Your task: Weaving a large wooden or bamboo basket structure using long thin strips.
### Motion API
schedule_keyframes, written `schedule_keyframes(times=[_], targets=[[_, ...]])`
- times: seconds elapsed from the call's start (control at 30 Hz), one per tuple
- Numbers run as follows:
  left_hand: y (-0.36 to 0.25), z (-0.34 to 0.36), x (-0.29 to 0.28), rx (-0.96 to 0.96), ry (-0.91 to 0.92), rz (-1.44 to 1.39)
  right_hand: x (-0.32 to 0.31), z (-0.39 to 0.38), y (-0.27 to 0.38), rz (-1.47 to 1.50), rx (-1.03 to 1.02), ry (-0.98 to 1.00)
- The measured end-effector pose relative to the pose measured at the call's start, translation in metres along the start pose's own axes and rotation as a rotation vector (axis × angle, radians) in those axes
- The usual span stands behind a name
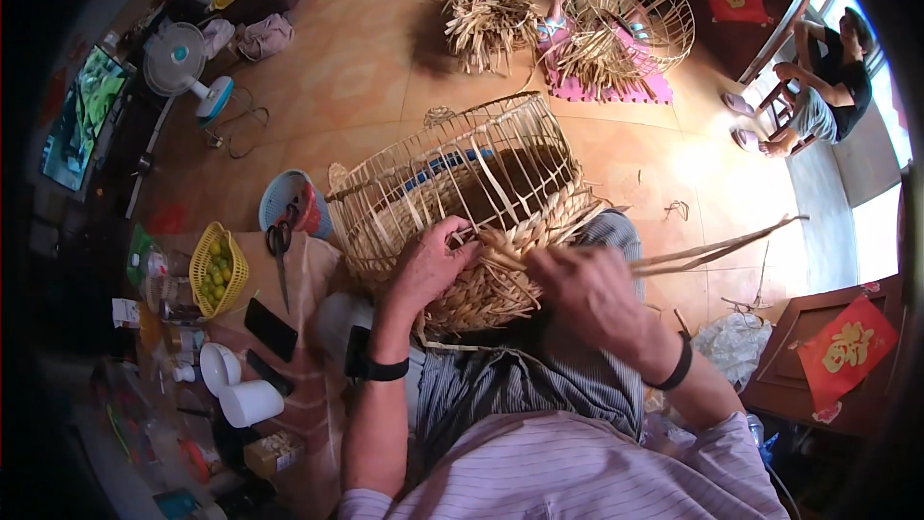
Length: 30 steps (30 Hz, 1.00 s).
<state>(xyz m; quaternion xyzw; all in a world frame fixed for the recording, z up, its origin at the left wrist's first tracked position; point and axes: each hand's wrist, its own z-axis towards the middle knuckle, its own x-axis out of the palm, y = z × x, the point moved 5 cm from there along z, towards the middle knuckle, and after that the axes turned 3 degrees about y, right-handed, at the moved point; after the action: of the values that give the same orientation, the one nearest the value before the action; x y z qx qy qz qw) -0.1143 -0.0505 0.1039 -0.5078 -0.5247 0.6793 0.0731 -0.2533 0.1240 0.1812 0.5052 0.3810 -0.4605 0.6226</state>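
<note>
A half-woven basket (478, 300) lies on its side across my lap, its open frame of thin ribs facing away from me. Thick plaited dried fibre covers the part nearest me. At the border of the weave, my left hand (433, 265) pinches the basket, thumb and forefinger close together by a rib. To its right, my right hand (599, 297) is closed and slightly blurred by motion. From it long dried-fibre strands (717, 252) stretch out to the right. The exact spot where the strands meet the weave is hidden by my fingers.
On the left table stand scissors (279, 255) by a blue basket (281, 191), a yellow basket (204, 274) of green fruit, a phone (270, 329) and white cups (252, 404). Fibre piles (489, 24), another person with a basket frame (679, 14), and a seated person (823, 87) are beyond.
</note>
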Motion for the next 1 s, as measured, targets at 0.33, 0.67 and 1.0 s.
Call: schedule_keyframes(times=[0.33,0.67,1.0], targets=[[0.001,0.009,-0.004,-0.121,0.242,-0.049,0.039,-0.009,-0.132,-0.015,0.009,0.021],[-0.009,0.009,-0.009,-0.109,0.321,-0.029,0.045,-0.003,-0.142,0.244,0.087,0.042],[0.002,0.006,0.002,-0.167,0.247,-0.085,0.061,0.045,-0.079,0.497,0.235,-0.140]])
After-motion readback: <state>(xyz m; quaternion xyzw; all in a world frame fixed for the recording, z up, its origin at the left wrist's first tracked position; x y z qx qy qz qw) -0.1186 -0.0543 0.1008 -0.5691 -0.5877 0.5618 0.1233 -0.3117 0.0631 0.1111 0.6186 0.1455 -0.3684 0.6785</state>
